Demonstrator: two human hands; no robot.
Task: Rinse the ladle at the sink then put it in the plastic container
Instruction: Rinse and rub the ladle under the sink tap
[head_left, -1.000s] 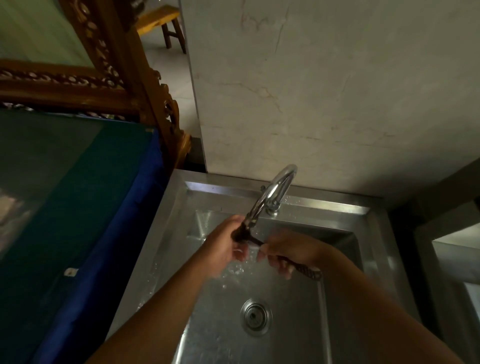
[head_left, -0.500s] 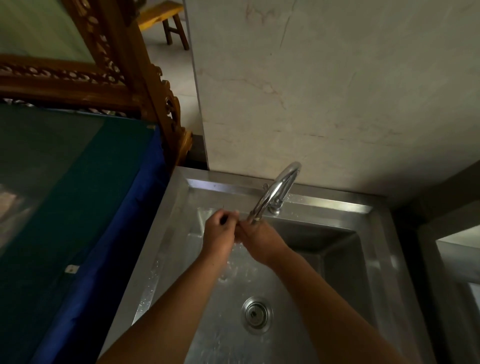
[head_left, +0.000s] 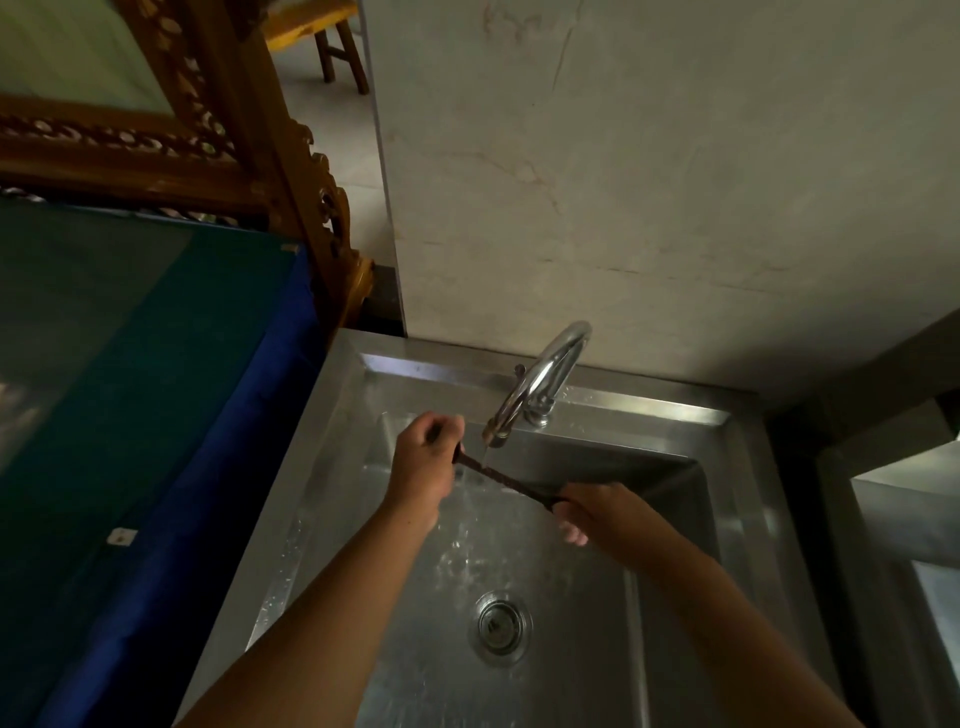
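Ladle (head_left: 506, 475) held over the steel sink (head_left: 597, 405), its dark handle crossing just under the faucet (head_left: 540, 384) spout, thin water stream hitting it. Left hand (head_left: 423, 467) fingers curled tight around one end, left of faucet. Right hand (head_left: 597, 512) fingers wrapped around other end. Bowl hidden. Drain (head_left: 498, 621) below.
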